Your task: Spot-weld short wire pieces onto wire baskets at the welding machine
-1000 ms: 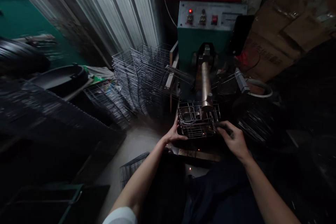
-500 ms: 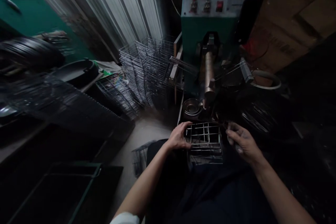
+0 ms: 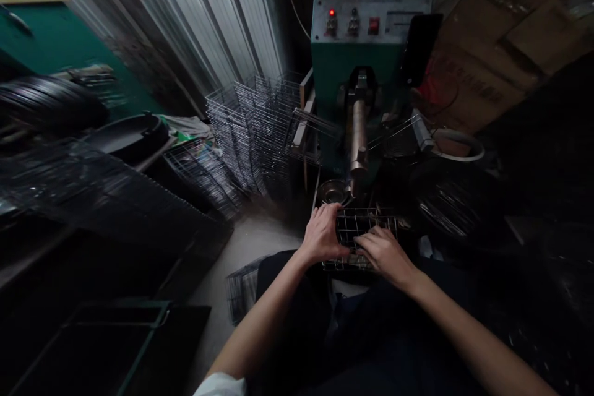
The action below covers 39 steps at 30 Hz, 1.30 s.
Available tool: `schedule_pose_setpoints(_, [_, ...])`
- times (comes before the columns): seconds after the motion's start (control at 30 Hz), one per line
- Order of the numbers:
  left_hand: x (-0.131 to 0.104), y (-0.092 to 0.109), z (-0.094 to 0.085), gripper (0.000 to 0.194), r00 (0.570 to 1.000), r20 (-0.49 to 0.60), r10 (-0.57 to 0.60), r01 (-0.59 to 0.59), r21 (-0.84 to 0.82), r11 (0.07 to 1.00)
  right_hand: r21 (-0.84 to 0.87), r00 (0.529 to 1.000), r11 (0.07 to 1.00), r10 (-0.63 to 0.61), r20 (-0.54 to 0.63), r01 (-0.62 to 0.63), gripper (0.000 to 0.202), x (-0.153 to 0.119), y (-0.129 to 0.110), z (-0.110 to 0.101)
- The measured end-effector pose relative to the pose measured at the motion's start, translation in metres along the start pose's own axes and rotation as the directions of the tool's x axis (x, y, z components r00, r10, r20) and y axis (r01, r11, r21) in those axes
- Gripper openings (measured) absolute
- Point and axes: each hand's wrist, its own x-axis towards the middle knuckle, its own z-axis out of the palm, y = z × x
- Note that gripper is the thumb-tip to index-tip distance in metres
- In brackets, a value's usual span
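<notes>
A small wire basket [image 3: 356, 227] sits in front of my body, below the tip of a machine's metal arm [image 3: 358, 136]. My left hand [image 3: 322, 234] grips its left side, fingers along the far corner and thumb toward the near edge. My right hand [image 3: 386, 255] is at the near right part of the basket, fingertips and thumb on its wires. The palm hides just what those fingers pinch. A round metal dish [image 3: 332, 192] lies just beyond my left fingertips, beside the arm's tip.
A green machine [image 3: 325, 68] with a lit red lamp stands ahead. Stacked wire baskets [image 3: 250, 136] rise to its left. Large wire mesh panels [image 3: 116, 185] lie further left. Cardboard boxes [image 3: 482, 86] lean at the right. A dark bundle of wire pieces [image 3: 450, 207] sits right of the basket.
My right hand has moved left, from beside the basket onto its near wires. The basket has shifted and turned slightly in my left hand. The whole view has moved a little.
</notes>
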Motion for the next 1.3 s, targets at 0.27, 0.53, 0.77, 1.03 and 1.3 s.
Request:
schedule_pose_setpoints(0.27, [0.006, 0.002, -0.004, 0.093, 0.998, -0.057, -0.015, 0.013, -0.045, 0.999, -0.2, 0.988, 0.977, -0.102, -0.118, 0.077, 0.039, -0.009, 0.004, 0.003])
schedule_pose_setpoints(0.53, [0.015, -0.004, -0.004, 0.094, 0.996, -0.089, 0.016, -0.02, -0.043, 0.999, -0.196, 0.982, 0.976, -0.124, -0.142, 0.095, 0.037, 0.0, 0.013, 0.001])
schedule_pose_setpoints(0.77, [0.015, -0.002, -0.008, 0.093, 0.992, -0.123, 0.01, -0.019, -0.07, 0.997, -0.176, 0.973, 0.98, -0.123, -0.195, 0.089, 0.037, 0.002, 0.01, -0.006])
schedule_pose_setpoints(1.03, [0.033, -0.011, -0.005, 0.091, 0.989, -0.141, -0.04, 0.033, -0.055, 0.998, -0.191, 0.979, 0.981, -0.079, -0.188, 0.043, 0.039, 0.023, 0.024, -0.006])
schedule_pose_setpoints(1.3, [0.046, -0.017, -0.008, 0.095, 0.994, -0.098, -0.055, 0.053, -0.021, 0.998, -0.238, 0.977, 0.968, 0.033, -0.21, -0.083, 0.025, 0.035, 0.021, -0.005])
